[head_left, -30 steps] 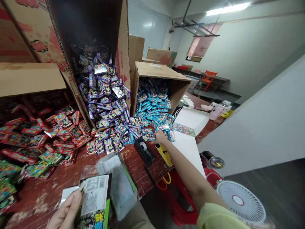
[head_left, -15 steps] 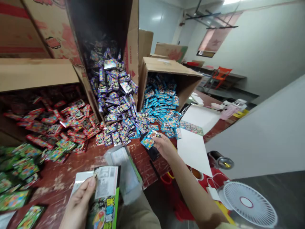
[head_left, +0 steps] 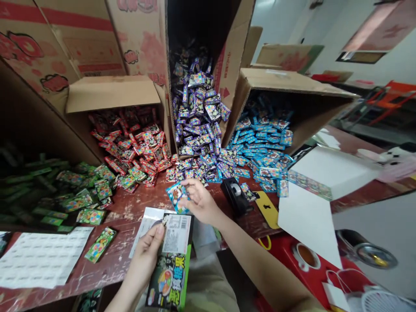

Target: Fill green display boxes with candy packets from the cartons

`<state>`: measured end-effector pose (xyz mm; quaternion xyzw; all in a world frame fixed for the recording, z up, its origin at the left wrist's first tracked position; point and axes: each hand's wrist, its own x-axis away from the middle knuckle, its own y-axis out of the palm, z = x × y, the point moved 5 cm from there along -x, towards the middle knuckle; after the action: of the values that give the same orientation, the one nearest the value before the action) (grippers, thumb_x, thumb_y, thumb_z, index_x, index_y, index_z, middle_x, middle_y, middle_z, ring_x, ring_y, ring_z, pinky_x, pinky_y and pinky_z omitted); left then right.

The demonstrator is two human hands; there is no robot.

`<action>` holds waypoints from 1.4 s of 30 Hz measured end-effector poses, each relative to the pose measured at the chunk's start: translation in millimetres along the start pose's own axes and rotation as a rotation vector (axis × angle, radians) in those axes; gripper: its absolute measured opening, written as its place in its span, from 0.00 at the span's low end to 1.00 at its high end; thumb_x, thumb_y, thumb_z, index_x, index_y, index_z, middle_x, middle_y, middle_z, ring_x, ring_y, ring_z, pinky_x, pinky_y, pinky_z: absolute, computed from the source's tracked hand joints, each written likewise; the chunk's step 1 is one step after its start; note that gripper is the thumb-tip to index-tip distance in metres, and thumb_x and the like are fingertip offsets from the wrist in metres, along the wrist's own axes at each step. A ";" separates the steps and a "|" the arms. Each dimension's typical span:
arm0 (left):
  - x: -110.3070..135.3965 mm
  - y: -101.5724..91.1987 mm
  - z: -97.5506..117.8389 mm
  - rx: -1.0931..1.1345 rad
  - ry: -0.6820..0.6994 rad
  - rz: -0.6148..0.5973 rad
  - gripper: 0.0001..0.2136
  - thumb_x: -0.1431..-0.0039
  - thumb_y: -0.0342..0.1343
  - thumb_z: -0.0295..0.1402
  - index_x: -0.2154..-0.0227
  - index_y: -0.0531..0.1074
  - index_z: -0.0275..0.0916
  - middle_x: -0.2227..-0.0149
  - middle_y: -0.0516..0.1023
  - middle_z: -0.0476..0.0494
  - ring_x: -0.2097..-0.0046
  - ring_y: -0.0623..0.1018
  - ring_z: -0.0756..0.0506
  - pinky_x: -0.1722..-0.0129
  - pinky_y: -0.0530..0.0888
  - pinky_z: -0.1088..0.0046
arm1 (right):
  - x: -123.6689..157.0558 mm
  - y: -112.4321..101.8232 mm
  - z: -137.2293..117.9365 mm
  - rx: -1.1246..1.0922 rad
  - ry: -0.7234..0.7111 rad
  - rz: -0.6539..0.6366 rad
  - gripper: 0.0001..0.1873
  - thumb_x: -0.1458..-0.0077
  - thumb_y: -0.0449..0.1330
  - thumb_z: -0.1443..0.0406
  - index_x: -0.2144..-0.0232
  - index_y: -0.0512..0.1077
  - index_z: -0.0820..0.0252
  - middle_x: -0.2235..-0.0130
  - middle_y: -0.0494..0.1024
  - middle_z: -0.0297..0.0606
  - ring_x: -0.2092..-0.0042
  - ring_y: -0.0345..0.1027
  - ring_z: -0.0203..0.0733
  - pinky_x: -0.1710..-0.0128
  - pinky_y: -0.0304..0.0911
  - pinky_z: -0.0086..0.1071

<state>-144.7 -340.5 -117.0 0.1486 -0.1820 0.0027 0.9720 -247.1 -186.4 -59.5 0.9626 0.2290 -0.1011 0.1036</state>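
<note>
My left hand (head_left: 147,249) is closed on a flat black-and-green printed candy box (head_left: 169,277), its thumb over the top edge beside a white label. A pale sheet or flap (head_left: 138,236) shows behind that hand. Just above the box's opening end, my right hand (head_left: 202,203) pinches a small blue candy packet (head_left: 177,197). Whether more than one packet is in those fingers I cannot tell. Beyond both hands lie heaps of red packets (head_left: 139,147), purple packets (head_left: 198,134) and blue packets (head_left: 260,143), spilling from cartons onto the red table (head_left: 126,208).
Green packets (head_left: 78,199) spill from a carton at left, near a printed label sheet (head_left: 45,255). A black tape dispenser-like object (head_left: 234,195) and a yellow phone (head_left: 267,210) lie right of my hands. A cup (head_left: 306,256) stands on a red stool (head_left: 289,277).
My right hand has moved left with the blue packet, from beside the blue heap to just above the box. My left hand keeps its hold. The view has turned left.
</note>
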 end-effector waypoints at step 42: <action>-11.4 -11.8 -3.5 -0.179 0.036 0.094 0.20 0.47 0.56 0.51 0.67 0.77 0.36 0.76 0.74 0.48 0.72 0.69 0.47 0.71 0.66 0.76 | -34.7 16.7 9.1 0.238 0.207 -0.450 0.08 0.50 0.62 0.65 0.65 0.75 0.60 0.68 0.75 0.34 0.70 0.68 0.33 0.70 0.63 0.26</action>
<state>-153.4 -350.2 -127.5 0.0522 -0.1708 0.0348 0.9833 -271.2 -217.8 -57.2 0.8981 0.4330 -0.0487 -0.0593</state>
